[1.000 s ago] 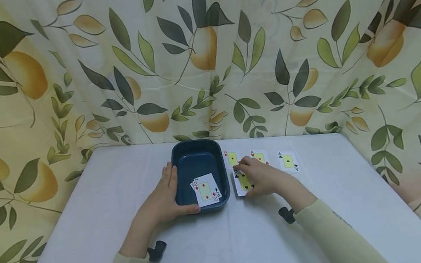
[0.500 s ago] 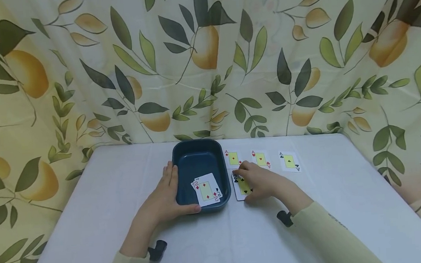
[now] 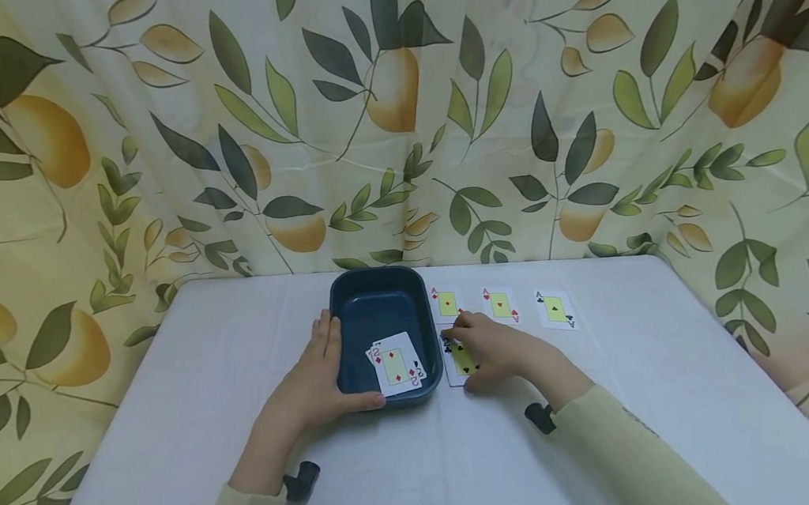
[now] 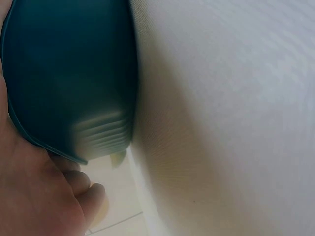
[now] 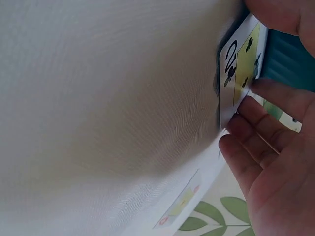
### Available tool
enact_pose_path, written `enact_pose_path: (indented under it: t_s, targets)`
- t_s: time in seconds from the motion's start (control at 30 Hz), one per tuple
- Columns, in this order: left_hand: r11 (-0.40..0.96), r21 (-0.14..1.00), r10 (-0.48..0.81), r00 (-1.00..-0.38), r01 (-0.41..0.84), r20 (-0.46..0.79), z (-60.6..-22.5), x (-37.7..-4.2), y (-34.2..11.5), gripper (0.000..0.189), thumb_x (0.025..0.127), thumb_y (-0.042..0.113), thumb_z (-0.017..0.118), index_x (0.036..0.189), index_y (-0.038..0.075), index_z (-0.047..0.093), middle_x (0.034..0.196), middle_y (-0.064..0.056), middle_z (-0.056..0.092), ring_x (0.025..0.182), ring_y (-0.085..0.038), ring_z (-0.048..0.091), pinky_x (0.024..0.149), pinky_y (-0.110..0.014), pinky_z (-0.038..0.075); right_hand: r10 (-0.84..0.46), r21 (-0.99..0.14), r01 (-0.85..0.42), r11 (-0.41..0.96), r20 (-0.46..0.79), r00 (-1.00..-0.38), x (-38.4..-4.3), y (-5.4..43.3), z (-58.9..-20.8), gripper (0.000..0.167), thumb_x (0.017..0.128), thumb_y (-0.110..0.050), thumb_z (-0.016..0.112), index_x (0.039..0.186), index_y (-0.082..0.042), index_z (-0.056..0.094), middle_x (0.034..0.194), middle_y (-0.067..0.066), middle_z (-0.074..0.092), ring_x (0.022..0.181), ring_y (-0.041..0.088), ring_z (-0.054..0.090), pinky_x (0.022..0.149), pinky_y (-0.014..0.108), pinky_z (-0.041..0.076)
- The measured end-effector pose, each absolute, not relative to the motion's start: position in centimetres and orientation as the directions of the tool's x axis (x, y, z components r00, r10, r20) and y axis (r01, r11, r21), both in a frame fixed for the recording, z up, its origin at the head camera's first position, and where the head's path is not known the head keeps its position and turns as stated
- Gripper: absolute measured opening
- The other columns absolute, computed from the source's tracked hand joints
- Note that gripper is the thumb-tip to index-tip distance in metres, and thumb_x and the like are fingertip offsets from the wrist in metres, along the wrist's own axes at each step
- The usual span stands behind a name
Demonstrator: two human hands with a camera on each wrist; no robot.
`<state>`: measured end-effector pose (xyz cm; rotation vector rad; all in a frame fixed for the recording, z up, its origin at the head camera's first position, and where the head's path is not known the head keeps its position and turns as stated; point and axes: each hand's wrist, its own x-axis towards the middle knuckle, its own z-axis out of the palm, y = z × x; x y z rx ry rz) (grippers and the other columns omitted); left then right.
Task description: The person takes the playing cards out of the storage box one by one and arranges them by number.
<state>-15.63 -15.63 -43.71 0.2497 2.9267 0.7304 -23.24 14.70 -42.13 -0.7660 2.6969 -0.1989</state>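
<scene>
On the white surface (image 3: pixel 422 473), a dark blue tray (image 3: pixel 380 310), braced by a left hand (image 3: pixel 318 378) spread against side and near edge. Just right of that, a right hand (image 3: pixel 498 348) bent over the two of clubs (image 3: pixel 461 363), gripping opposite edges. Seemingly partway done: two of diamonds (image 3: pixel 395 368) overlapping another card (image 3: pixel 416 364) inside; two of clubs still outside, near three aces (image 3: pixel 500 304).

Tray (image 3: pixel 381 314), left: left hand (image 3: pixel 311 383) along rim, blocked.
Tray, inside: far half open from above; cards (image 3: pixel 394 367) at near end.
Tray, right: two of clubs (image 3: pixel 460 361) just beside, right hand (image 3: pixel 503 349) over it.
Far right: three flat aces (image 3: pixel 499 305).
Front middle: free tablecloth (image 3: pixel 422 473).
</scene>
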Motion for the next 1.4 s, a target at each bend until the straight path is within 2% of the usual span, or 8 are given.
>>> enact_pose_path:
  t_s: [0.27,0.47,0.63,0.87,1.03,1.23,1.4]
  targets:
    - [0.872,0.47,0.189,-0.98,0.136,-0.068,-43.8,-15.6,-15.7,0.145,0.059,0.084,0.072,0.16,0.008,0.0,0.168,-0.008,-0.013,0.155,-0.032,0.003,0.115,-0.057,0.03,-0.535,-0.219,-0.49,0.844,-0.282,-0.796,-23.3,14.6,-42.1,0.083,0.07,-0.036,0.089,0.144,-0.025,0.054,0.134,0.001,0.052,0.113,0.016,0.048,0.097,0.038,0.052]
    - [0.872,0.47,0.188,-0.98,0.134,-0.069,-43.6,-15.6,-15.7,0.145,0.061,0.083,0.073,0.16,0.009,0.0,0.167,-0.008,-0.013,0.155,-0.032,0.002,0.115,-0.057,0.029,-0.541,-0.227,-0.496,0.838,-0.232,-0.808,-23.4,15.1,-41.3,0.087,0.069,-0.036,0.089,0.146,-0.022,0.052,0.139,0.003,0.05,0.122,0.02,0.049,0.102,0.043,0.05]
    - [0.87,0.475,0.189,-0.979,0.131,-0.078,-43.6,-15.5,-15.7,0.145,0.061,0.082,0.073,0.16,0.008,0.0,0.167,-0.007,-0.014,0.155,-0.032,0.001,0.115,-0.057,0.029,-0.551,-0.266,-0.5,0.824,-0.17,-0.817,-23.6,15.1,-39.7,0.086,0.071,-0.035,0.088,0.147,-0.019,0.051,0.139,0.005,0.049,0.124,0.023,0.049,0.102,0.046,0.05]
    - [0.869,0.475,0.194,-0.979,0.141,-0.065,-43.7,-15.6,-15.6,0.145,0.06,0.085,0.071,0.161,0.008,0.001,0.168,-0.009,-0.012,0.155,-0.032,0.001,0.115,-0.058,0.029,-0.617,-0.306,-0.571,0.762,-0.077,-0.783,-23.3,13.9,-37.2,0.076,0.084,-0.04,0.077,0.149,-0.016,0.047,0.141,0.007,0.049,0.123,0.024,0.049,0.099,0.045,0.052]
    - [0.865,0.479,0.2,-0.978,0.147,-0.061,-43.7,-15.7,-15.7,0.144,0.061,0.084,0.072,0.16,0.007,0.001,0.168,-0.009,-0.012,0.155,-0.032,0.0,0.116,-0.057,0.028,-0.659,-0.29,-0.617,0.731,-0.064,-0.75,-22.9,12.2,-36.4,0.079,0.082,-0.043,0.079,0.149,-0.018,0.047,0.143,0.007,0.048,0.124,0.024,0.049,0.101,0.046,0.05]
    - [0.87,0.467,0.211,-0.975,0.159,-0.062,-43.9,-15.7,-15.8,0.144,0.062,0.084,0.071,0.16,0.007,-0.001,0.167,-0.009,-0.013,0.155,-0.031,-0.002,0.117,-0.056,0.028,-0.702,-0.249,-0.668,0.701,-0.079,-0.707,-22.7,10.3,-36.5,0.079,0.08,-0.041,0.082,0.148,-0.018,0.049,0.14,0.006,0.048,0.12,0.021,0.049,0.099,0.038,0.051]
    - [0.87,0.463,0.218,-0.975,0.169,-0.053,-43.9,-15.7,-16.0,0.143,0.063,0.083,0.071,0.16,0.006,0.0,0.168,-0.011,-0.012,0.154,-0.031,-0.002,0.117,-0.055,0.028,-0.737,-0.222,-0.709,0.67,-0.087,-0.67,-22.6,8.8,-37.0,0.079,0.078,-0.042,0.083,0.146,-0.017,0.051,0.139,0.004,0.048,0.123,0.02,0.048,0.101,0.035,0.049]
